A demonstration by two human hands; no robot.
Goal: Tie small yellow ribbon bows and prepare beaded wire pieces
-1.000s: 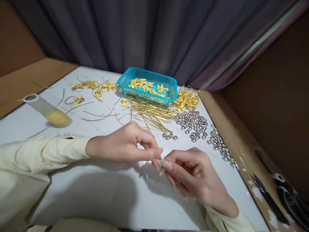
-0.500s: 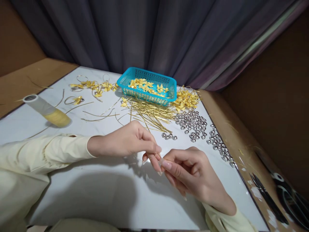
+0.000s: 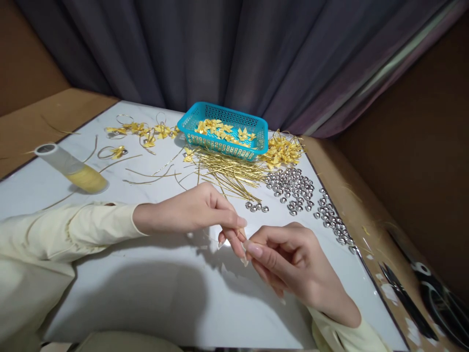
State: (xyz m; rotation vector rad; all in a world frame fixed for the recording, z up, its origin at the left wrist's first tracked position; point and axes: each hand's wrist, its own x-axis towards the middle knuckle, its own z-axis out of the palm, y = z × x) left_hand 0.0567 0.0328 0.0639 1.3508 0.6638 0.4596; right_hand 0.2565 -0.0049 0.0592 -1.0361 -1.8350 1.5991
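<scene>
My left hand (image 3: 194, 212) and my right hand (image 3: 293, 264) meet fingertip to fingertip over the white table (image 3: 146, 293). Between the pinched fingers sits a small, thin gold piece (image 3: 242, 233), mostly hidden by the fingers. Both hands are closed on it. Just beyond the hands lie a bundle of gold wires (image 3: 227, 173) and a scatter of silver beads (image 3: 293, 188).
A turquoise basket (image 3: 223, 129) with gold bows stands at the back, a pile of gold bows (image 3: 282, 149) to its right. Finished gold loops (image 3: 141, 131) lie at the back left. A clear tube with yellow content (image 3: 73, 168) lies left. Scissors (image 3: 406, 298) rest on the brown right edge.
The left hand's fingers have shifted slightly, its lower fingers now extended under the pinch. The right hand has barely moved.
</scene>
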